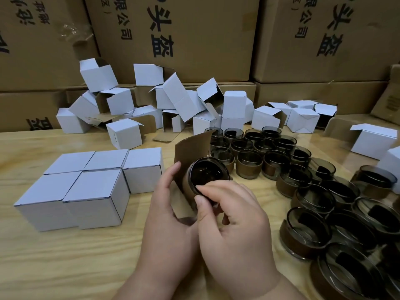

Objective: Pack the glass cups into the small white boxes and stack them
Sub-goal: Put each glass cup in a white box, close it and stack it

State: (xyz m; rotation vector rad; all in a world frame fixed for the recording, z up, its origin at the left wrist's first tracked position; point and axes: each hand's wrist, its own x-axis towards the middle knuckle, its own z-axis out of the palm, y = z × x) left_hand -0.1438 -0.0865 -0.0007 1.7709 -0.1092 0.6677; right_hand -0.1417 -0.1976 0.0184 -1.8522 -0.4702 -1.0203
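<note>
A dark smoked glass cup [207,173] is tilted toward me at the centre of the wooden table. A brown cardboard strip [190,154] curls around its left side. My left hand [171,215] holds the strip and cup from the left and below. My right hand [233,219] pinches the cup's near rim with thumb and fingers. Several closed small white boxes [91,187] sit packed together to the left. Many more glass cups [307,191] with brown cardboard bands stand to the right.
A loose pile of open white boxes [173,105] lies along the back of the table [65,267]. More white boxes [372,141] sit at the right edge. Large brown cartons [194,29] form a wall behind.
</note>
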